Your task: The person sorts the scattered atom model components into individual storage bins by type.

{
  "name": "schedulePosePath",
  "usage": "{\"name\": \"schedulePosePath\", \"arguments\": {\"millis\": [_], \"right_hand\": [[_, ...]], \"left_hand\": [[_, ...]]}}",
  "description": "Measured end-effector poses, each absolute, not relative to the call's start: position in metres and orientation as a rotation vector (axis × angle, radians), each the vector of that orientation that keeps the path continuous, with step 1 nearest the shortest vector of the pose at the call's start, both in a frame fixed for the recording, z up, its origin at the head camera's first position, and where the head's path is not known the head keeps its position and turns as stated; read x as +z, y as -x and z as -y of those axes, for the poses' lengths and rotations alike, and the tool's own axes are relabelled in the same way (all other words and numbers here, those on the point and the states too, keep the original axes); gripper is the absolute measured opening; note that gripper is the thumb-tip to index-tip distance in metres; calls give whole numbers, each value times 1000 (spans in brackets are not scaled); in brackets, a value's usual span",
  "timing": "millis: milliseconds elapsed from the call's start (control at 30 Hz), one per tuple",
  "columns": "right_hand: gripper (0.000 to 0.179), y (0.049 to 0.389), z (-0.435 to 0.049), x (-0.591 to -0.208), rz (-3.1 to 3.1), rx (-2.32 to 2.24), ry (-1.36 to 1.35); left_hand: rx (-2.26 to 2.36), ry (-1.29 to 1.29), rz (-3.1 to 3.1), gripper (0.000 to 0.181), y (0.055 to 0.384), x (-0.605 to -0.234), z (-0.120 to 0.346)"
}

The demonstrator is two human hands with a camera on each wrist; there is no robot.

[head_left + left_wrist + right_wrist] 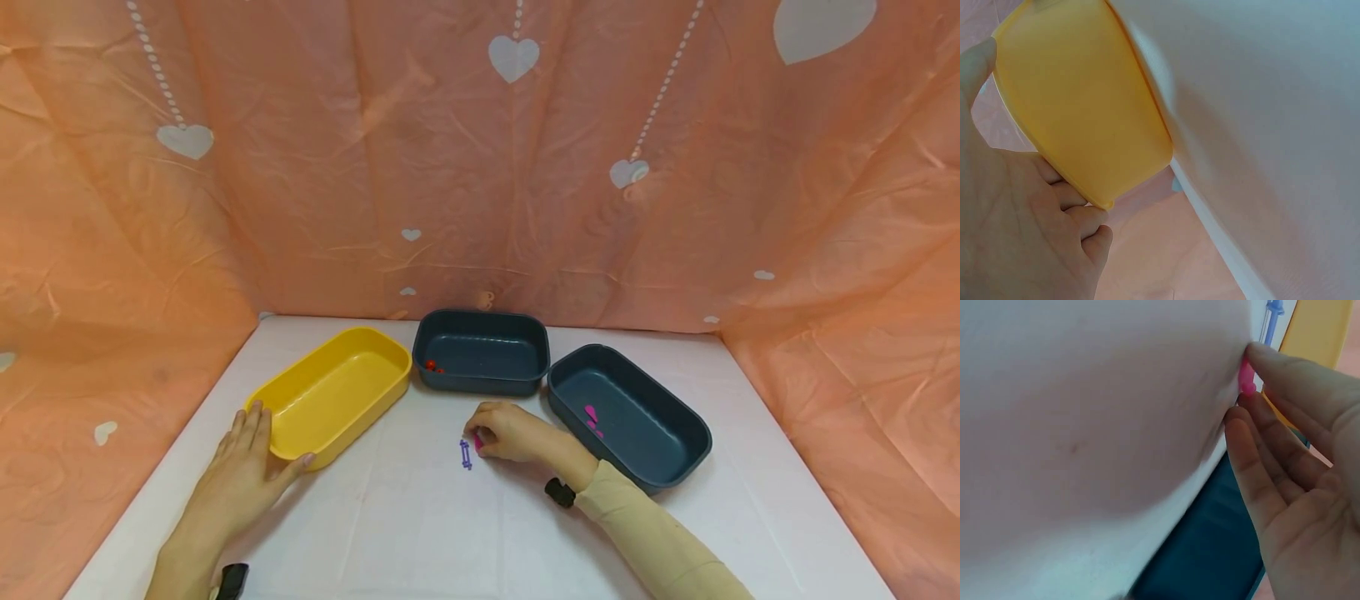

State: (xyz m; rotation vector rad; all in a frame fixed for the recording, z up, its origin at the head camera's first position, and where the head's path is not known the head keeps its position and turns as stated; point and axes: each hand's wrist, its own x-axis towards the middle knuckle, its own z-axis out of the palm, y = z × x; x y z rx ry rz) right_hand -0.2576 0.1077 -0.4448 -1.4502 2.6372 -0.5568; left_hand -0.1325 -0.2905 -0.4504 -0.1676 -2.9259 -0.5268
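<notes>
In the head view my right hand is over the table in front of the dark bins, pinching a small pink plastic piece between thumb and fingertips. Just left of it lies a small purple bar-shaped piece with knobbed ends. My left hand rests on the near left end of a yellow bin, fingers extended along the rim and thumb spread to its near corner. The left wrist view has the fingers touching the yellow rim, some fingertips hidden behind it.
A dark blue bin at the back holds small red pieces. Another dark bin, angled at the right beside my forearm, holds several pink pieces. Orange cloth with heart prints encloses the white table at back and sides.
</notes>
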Motion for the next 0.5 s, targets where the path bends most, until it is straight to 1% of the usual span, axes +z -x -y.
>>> {"name": "schedulePosePath", "arguments": {"millis": [500], "right_hand": [[28, 259, -110, -448, -2651, -640, 1534]], "left_hand": [[-539, 159, 2932, 107, 132, -452, 291]]}}
